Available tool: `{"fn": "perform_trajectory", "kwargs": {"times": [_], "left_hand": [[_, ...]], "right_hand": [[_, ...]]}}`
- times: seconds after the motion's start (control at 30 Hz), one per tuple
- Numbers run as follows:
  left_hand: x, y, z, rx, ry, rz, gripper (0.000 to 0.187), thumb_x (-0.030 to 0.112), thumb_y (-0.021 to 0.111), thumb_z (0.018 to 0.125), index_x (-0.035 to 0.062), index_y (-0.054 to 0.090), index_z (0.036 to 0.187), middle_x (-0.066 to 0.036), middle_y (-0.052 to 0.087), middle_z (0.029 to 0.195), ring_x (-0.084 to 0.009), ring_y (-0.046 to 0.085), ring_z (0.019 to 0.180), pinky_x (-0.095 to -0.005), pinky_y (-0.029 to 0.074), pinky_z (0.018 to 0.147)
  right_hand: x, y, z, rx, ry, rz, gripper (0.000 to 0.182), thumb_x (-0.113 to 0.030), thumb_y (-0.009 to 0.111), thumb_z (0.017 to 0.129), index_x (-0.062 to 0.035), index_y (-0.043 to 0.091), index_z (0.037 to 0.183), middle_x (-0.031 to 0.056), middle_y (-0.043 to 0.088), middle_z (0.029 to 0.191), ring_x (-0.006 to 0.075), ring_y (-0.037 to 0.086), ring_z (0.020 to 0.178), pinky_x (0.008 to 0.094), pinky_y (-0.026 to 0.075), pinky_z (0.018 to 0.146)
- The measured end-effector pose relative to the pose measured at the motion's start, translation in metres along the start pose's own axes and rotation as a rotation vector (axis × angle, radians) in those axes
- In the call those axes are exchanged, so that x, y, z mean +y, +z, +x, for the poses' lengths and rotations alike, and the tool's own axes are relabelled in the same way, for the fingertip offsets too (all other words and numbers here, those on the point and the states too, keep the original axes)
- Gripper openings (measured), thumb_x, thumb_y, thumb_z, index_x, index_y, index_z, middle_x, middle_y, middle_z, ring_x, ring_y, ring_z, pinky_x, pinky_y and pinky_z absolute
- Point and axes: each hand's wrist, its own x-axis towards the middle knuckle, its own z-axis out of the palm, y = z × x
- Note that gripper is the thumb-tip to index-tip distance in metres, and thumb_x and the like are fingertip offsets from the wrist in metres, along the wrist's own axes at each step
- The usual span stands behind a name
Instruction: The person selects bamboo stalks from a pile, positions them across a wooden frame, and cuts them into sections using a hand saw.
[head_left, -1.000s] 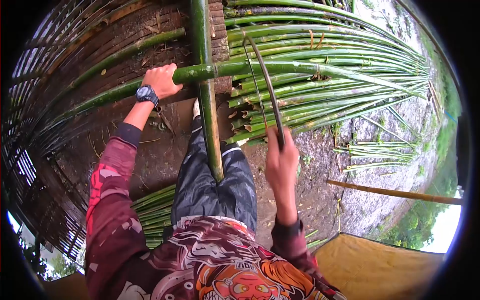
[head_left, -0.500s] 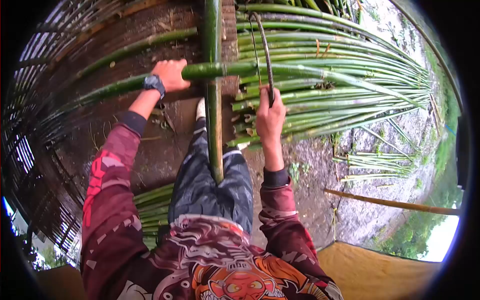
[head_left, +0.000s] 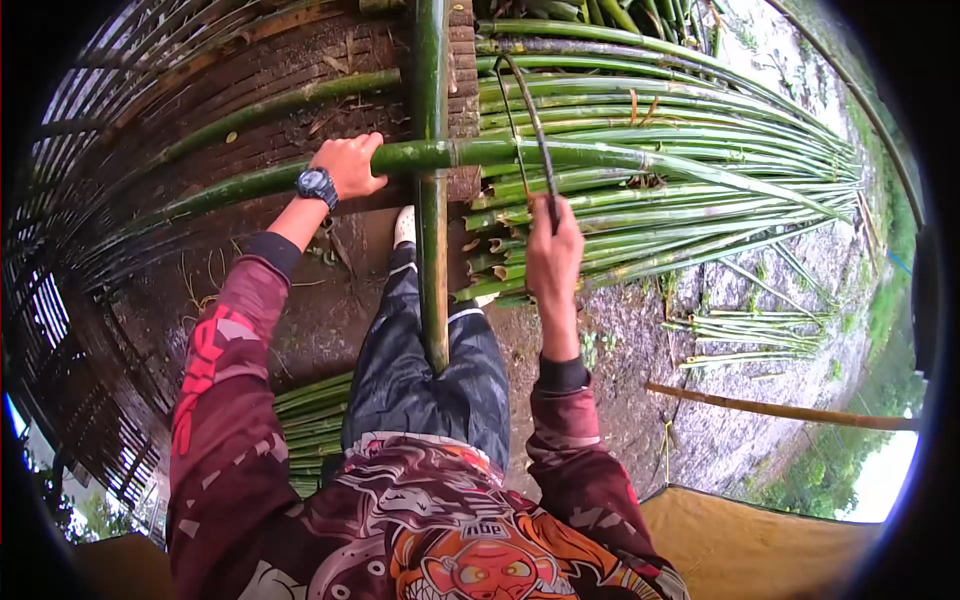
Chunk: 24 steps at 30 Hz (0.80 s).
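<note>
My left hand [head_left: 349, 165], a black watch on its wrist, grips a long green bamboo pole [head_left: 600, 155] that lies crosswise over an upright bamboo post [head_left: 431, 190]. My right hand [head_left: 553, 250] is closed on the handle of a curved dark sickle [head_left: 530, 120]. The blade arcs up over the pole just right of the post. I cannot tell if the blade touches the pole.
A large pile of cut green bamboo [head_left: 680, 190] lies behind and right. A woven bamboo wall [head_left: 110, 200] curves along the left. More poles [head_left: 310, 420] lie by my leg. A brown stick [head_left: 780, 408] and a tan sheet [head_left: 760, 550] are at lower right.
My right hand went forward with the sickle from near my leg up to the pole, then drew back slightly. The left hand kept its hold on the pole.
</note>
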Motion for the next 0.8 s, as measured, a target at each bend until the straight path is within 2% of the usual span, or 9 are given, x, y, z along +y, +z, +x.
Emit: {"fn": "perform_trajectory", "kwargs": {"times": [0.03, 0.17, 0.3, 0.47, 0.57, 0.63, 0.7, 0.73, 0.8], "left_hand": [[-0.004, 0.006, 0.003, -0.006, -0.003, -0.018, 0.054, 0.046, 0.075, 0.076, 0.0093, 0.058, 0.111, -0.017, 0.073, 0.098, -0.0397, 0.072, 0.087, -0.0517, 0.058, 0.076], [-0.001, -0.004, 0.007, -0.090, -0.025, -0.002, 0.051, 0.048, 0.075, 0.075, 0.0088, 0.061, 0.105, -0.019, 0.074, 0.094, -0.0411, 0.071, 0.085, -0.0518, 0.058, 0.076], [0.004, -0.005, 0.008, -0.121, -0.050, 0.028, 0.052, 0.049, 0.076, 0.075, 0.0092, 0.062, 0.106, -0.019, 0.074, 0.095, -0.0408, 0.072, 0.087, -0.0518, 0.058, 0.078], [0.000, 0.005, 0.003, -0.058, -0.040, 0.008, 0.051, 0.046, 0.075, 0.073, 0.0082, 0.063, 0.106, -0.018, 0.075, 0.100, -0.0392, 0.072, 0.089, -0.0507, 0.057, 0.078], [0.028, -0.007, -0.019, -0.019, -0.012, -0.029, 0.055, 0.045, 0.075, 0.072, 0.0073, 0.066, 0.110, -0.018, 0.075, 0.104, -0.0383, 0.072, 0.089, -0.0498, 0.058, 0.080], [-0.006, 0.002, 0.016, 0.129, 0.009, 0.054, 0.057, 0.046, 0.075, 0.073, 0.0073, 0.065, 0.114, -0.017, 0.075, 0.105, -0.0374, 0.072, 0.091, -0.0485, 0.059, 0.078], [0.004, -0.001, 0.003, -0.067, -0.058, -0.028, 0.059, 0.047, 0.076, 0.072, 0.0091, 0.064, 0.116, -0.017, 0.074, 0.108, -0.0362, 0.072, 0.094, -0.0484, 0.059, 0.077], [0.008, -0.006, -0.001, -0.054, -0.038, -0.056, 0.055, 0.047, 0.076, 0.072, 0.0102, 0.064, 0.111, -0.015, 0.074, 0.104, -0.0350, 0.073, 0.093, -0.0486, 0.060, 0.076], [0.007, -0.001, -0.008, 0.084, -0.035, -0.066, 0.053, 0.046, 0.079, 0.072, 0.0102, 0.062, 0.107, -0.013, 0.073, 0.097, -0.0330, 0.073, 0.089, -0.0483, 0.059, 0.074]], "right_hand": [[0.019, 0.011, -0.009, 0.032, -0.067, 0.074, 0.022, -0.024, 0.056, 0.107, -0.0052, 0.066, 0.106, 0.0082, 0.056, 0.063, 0.0109, 0.052, 0.053, 0.0311, 0.040, 0.049], [0.074, 0.042, -0.019, 0.112, -0.075, 0.240, 0.017, -0.020, 0.056, 0.106, -0.0074, 0.066, 0.109, 0.0086, 0.058, 0.068, 0.0134, 0.053, 0.060, 0.0315, 0.044, 0.058], [-0.016, -0.017, -0.028, -0.026, 0.041, 0.002, 0.023, -0.023, 0.053, 0.107, -0.0051, 0.066, 0.113, 0.0144, 0.064, 0.076, 0.0174, 0.063, 0.068, 0.0352, 0.049, 0.064], [-0.010, -0.028, -0.060, -0.012, 0.101, 0.051, 0.025, -0.024, 0.052, 0.107, -0.0041, 0.065, 0.114, 0.0158, 0.064, 0.078, 0.0232, 0.061, 0.067, 0.0357, 0.048, 0.063], [0.019, -0.050, -0.133, 0.026, 0.231, -0.016, 0.024, -0.022, 0.053, 0.106, -0.0029, 0.066, 0.113, 0.0134, 0.062, 0.080, 0.0198, 0.056, 0.066, 0.0352, 0.044, 0.059], [0.020, -0.030, -0.067, 0.088, 0.064, 0.024, 0.023, -0.020, 0.054, 0.106, -0.0022, 0.067, 0.112, 0.0118, 0.061, 0.082, 0.0175, 0.052, 0.066, 0.0349, 0.042, 0.057], [0.016, -0.054, -0.106, 0.102, 0.047, -0.082, 0.023, -0.019, 0.054, 0.106, -0.0020, 0.068, 0.114, 0.0083, 0.060, 0.080, 0.0139, 0.050, 0.066, 0.0331, 0.040, 0.056], [0.015, -0.067, -0.121, 0.135, -0.010, -0.141, 0.023, -0.018, 0.054, 0.106, -0.0022, 0.069, 0.115, 0.0056, 0.059, 0.078, 0.0114, 0.050, 0.066, 0.0315, 0.040, 0.056], [0.006, -0.088, -0.131, 0.005, 0.167, 0.027, 0.023, -0.016, 0.055, 0.106, -0.0021, 0.070, 0.115, 0.0007, 0.056, 0.070, 0.0067, 0.048, 0.062, 0.0267, 0.037, 0.055]]}}
